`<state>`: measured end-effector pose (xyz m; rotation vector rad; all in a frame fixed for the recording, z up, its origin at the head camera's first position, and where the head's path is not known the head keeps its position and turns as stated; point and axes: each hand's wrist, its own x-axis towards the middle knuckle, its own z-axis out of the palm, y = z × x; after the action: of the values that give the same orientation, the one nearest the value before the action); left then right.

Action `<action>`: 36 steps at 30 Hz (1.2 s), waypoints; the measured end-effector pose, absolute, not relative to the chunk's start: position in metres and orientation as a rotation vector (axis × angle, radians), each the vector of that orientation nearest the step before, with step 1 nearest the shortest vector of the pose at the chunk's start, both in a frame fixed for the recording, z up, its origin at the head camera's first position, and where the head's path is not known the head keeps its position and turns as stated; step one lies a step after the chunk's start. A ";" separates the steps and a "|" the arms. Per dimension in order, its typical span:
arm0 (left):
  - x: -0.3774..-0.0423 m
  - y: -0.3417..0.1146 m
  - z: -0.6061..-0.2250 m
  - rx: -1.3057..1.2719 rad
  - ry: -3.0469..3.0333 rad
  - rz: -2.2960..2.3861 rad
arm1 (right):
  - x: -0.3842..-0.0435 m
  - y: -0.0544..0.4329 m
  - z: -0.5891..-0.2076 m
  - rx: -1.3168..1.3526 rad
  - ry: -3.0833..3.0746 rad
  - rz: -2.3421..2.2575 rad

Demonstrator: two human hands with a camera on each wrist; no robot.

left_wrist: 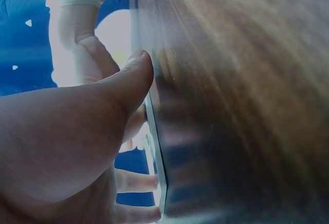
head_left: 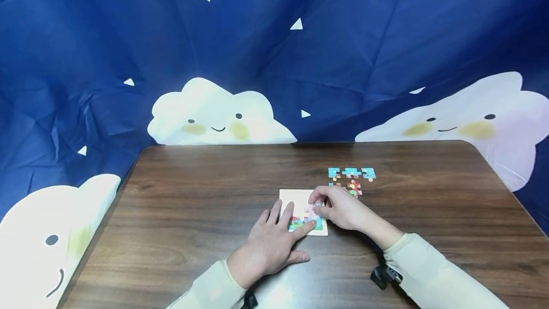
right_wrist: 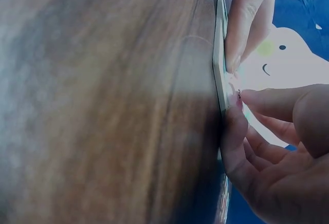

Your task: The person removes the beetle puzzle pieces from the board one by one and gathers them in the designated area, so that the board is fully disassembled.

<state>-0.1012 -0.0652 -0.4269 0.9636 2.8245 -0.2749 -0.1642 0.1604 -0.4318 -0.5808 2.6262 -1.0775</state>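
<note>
The wood-grain tabletop (head_left: 193, 194) looks smooth and glossy, the backdrop (head_left: 257, 51) like creased cloth.

From a distance, I hold the left grip (head_left: 272, 244), a bare hand, palm down, fingers (head_left: 286, 214) spread toward the worktop's (head_left: 206, 180) far edge, thumb (head_left: 298, 257) pointing toward the right edge. My right grip (head_left: 343, 208), likewise bare, bends inward, thumb and fingertip pinched, other fingers curled. Both sleeved forearms (head_left: 433, 271) slant inward, wrists (head_left: 386, 233) exposed, the right aimed toward the far left corner.
</note>
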 end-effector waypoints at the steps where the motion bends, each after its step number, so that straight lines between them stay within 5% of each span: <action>1: -0.101 -0.065 -0.427 0.962 2.825 -0.273 | -0.164 0.160 -0.432 -0.579 2.625 -1.079; 36: -0.101 -0.064 -0.425 0.975 2.821 -0.279 | -0.157 0.158 -0.432 -0.525 2.674 -1.126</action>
<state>-0.1006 -0.0643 -0.4251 0.9750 2.8215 -0.2787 -0.1567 0.1577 -0.4317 -0.5246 2.6735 -1.1255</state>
